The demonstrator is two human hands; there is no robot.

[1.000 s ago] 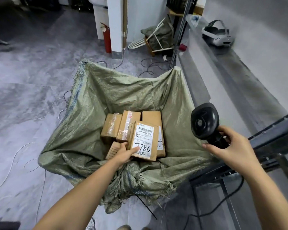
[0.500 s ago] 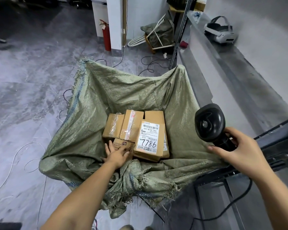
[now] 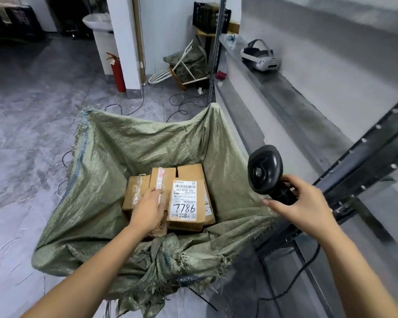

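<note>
Left hand (image 3: 147,211) touches parcel (image 3: 163,177) (scanner (image 3: 265,171) gripped).

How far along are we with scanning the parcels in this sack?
Early, it seems. Done: the green sack lies open, with every visible box inside it. In hand: the right hand grips the barcode scanner, raised beside the sack, while the left hand rests on the cardboard boxes next to the box labelled 7786. Left: lifting a box out, scanning it, and likely the other boxes too.

The sack (image 3: 124,157) gapes open above; boxes (image 3: 190,177) sit packed touching, metal frame (image 3: 365,161) crowds the right
</note>
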